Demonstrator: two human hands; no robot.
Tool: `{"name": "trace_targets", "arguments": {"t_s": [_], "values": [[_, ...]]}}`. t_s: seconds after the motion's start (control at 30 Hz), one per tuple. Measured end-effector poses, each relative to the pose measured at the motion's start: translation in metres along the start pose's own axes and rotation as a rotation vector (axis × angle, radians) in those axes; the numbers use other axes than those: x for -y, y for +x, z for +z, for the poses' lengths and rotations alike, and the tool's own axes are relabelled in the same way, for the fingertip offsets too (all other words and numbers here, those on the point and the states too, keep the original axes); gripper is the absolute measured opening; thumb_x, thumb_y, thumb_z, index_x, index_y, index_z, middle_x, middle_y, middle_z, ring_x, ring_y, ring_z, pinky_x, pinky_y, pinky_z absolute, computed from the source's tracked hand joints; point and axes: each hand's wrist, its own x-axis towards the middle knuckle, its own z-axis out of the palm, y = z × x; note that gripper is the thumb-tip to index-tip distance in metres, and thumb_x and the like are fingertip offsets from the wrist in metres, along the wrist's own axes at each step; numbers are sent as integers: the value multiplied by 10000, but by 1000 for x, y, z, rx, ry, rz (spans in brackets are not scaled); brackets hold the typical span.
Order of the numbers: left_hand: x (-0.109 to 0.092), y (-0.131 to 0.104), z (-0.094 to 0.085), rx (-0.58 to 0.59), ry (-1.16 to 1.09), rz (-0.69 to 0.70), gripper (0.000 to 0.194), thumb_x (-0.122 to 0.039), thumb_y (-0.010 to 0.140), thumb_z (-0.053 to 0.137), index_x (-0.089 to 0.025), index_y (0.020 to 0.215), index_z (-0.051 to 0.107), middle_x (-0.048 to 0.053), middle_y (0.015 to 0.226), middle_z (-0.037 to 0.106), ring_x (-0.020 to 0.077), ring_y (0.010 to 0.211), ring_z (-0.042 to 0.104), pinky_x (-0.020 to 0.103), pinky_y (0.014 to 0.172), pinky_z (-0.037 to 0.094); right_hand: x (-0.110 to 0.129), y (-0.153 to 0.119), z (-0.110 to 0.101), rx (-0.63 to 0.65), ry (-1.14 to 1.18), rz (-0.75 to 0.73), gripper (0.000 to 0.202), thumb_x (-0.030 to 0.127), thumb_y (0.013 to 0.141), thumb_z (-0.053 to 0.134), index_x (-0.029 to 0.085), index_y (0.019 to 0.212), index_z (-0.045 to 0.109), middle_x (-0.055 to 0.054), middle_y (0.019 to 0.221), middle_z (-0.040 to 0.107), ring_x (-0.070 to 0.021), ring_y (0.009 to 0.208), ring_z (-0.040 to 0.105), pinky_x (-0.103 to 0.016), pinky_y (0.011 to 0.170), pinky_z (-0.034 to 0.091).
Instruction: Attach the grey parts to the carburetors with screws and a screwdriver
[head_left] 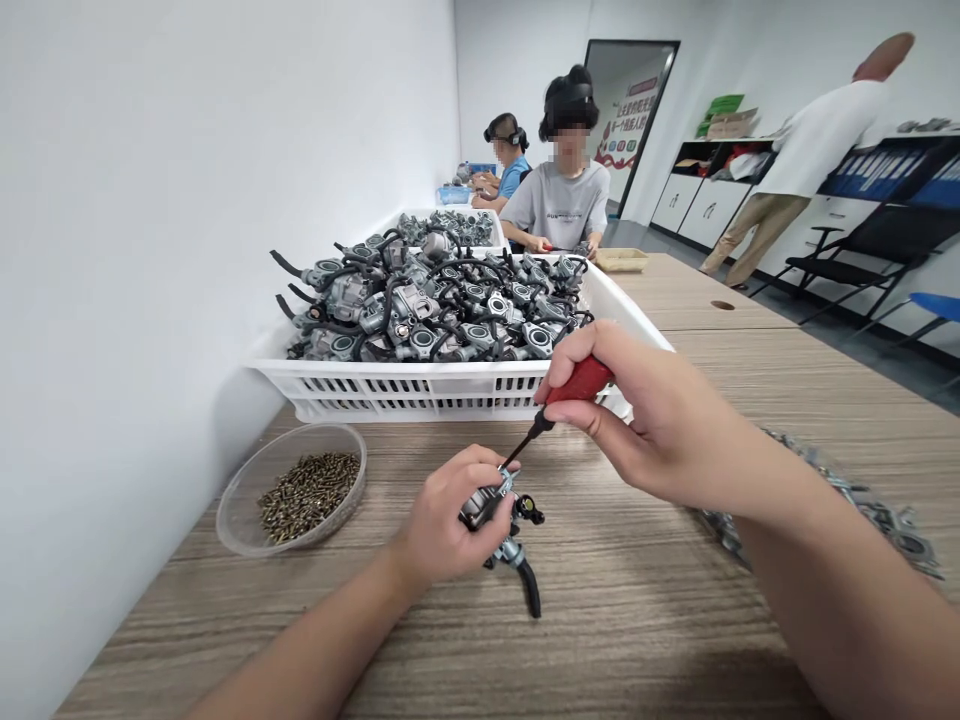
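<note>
My left hand [457, 515] is closed around a metal carburetor-like part [510, 545] low over the wooden table, a black hose hanging from its near end. In my right hand [637, 410] is a screwdriver [581, 382] with a red handle, its dark shaft slanting down to the left. The tip meets the top of the part close to my left fingertips; the exact contact spot is partly hidden by the fingers. Left of my hands sits a round clear bowl [352, 505] holding many small brass-coloured screws [311, 492].
A white basket [360, 392] heaped with similar parts [450, 310] stands ahead, another basket behind it. More metal parts [892, 525] lie right, partly behind my forearm. A white wall borders the left. Two people sit beyond the baskets; another stands back right.
</note>
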Motion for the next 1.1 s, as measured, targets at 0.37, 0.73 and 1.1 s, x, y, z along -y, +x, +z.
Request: {"name": "trace_targets", "arguments": {"t_s": [0.37, 0.73, 1.1], "values": [[-5, -1, 1, 14, 107, 31, 299, -62, 951, 725, -237, 1179, 645, 129, 1189, 767, 241, 1067, 791, 362, 907, 658, 12, -2, 7, -63, -104, 39, 146, 225, 1076, 633, 256, 1171, 527, -43, 1024, 754, -207, 813, 689, -333, 707, 485], [-3, 1, -3, 35, 60, -24, 212, -143, 984, 676, -242, 1159, 608, 102, 1129, 774, 256, 1056, 799, 385, 911, 645, 22, 1, 16, -12, -8, 28, 176, 346, 1112, 573, 237, 1227, 496, -37, 997, 701, -202, 789, 656, -369, 734, 483], [5, 1, -7, 65, 85, -110, 93, -233, 1055, 610, -244, 1147, 617, 83, 1137, 795, 242, 1080, 787, 374, 950, 617, 23, 1, 22, -66, -102, 148, 281, 444, 1093, 687, 268, 1137, 472, 16, 898, 702, -185, 703, 605, -311, 663, 388]]}}
